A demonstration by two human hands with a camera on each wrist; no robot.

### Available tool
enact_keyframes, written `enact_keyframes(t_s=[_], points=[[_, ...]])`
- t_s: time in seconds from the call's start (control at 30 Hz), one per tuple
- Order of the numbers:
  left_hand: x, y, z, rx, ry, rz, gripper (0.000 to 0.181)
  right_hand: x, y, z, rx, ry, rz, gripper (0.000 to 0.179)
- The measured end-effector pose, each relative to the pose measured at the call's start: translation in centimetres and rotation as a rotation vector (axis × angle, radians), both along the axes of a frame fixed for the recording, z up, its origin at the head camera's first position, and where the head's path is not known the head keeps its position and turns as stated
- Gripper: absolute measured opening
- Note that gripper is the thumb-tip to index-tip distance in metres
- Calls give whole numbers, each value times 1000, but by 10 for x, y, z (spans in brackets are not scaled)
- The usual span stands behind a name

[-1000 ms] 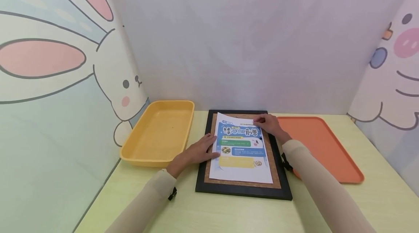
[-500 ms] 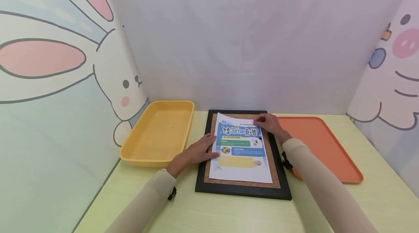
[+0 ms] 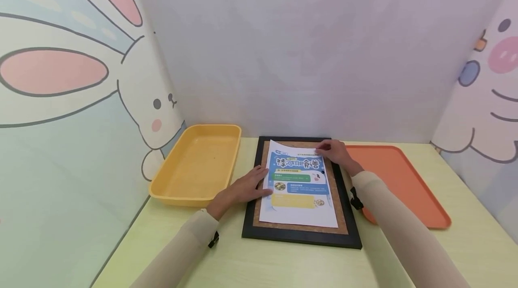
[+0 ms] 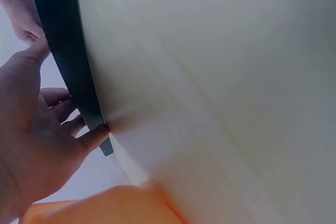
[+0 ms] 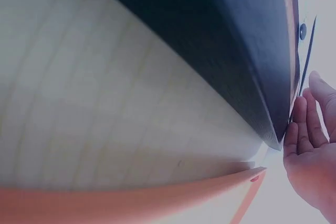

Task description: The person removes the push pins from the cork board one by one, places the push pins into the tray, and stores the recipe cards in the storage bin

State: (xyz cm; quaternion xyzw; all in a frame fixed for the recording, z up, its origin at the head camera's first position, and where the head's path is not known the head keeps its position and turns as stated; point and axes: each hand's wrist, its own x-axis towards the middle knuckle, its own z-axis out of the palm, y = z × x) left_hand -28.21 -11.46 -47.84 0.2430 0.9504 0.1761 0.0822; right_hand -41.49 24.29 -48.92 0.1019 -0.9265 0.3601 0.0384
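A printed paper poster [image 3: 297,215] with coloured bands lies on a cork board [image 3: 341,220] in a black frame [image 3: 299,237]. My left hand [image 3: 244,187] lies over the frame's left side, fingers extended, with fingertips and thumb resting on the poster's left edge. At the poster's top right corner, my right hand [image 3: 335,153] pinches the paper between thumb and bent fingers. A small round black piece [image 3: 322,172] sits by the poster's right edge, also seen in the right wrist view. The poster's top edge bows slightly between its corners.
A yellow plastic bin [image 3: 198,162] stands left of the board. To the right lies an orange tray [image 3: 398,184], partly under my right forearm. Behind the pale wooden table [image 3: 283,265] hangs a plain curtain [image 3: 299,54]; cartoon panels flank both sides.
The camera view shifts slightly. Both hands stay in place on the poster, and the board, bin and tray do not move.
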Motion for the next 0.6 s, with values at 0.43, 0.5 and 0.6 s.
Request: enact_keyframes(t_s=[0.43, 0.5, 0.6], points=[[0, -1, 1, 3, -7, -1, 89, 5, 4, 9, 25, 23, 5, 23], [0, -1, 1, 2, -5, -2, 89, 7, 4, 10, 19, 23, 3, 22], [1, -1, 2, 5, -9, 1, 89, 9, 6, 12, 7, 22, 2, 22]])
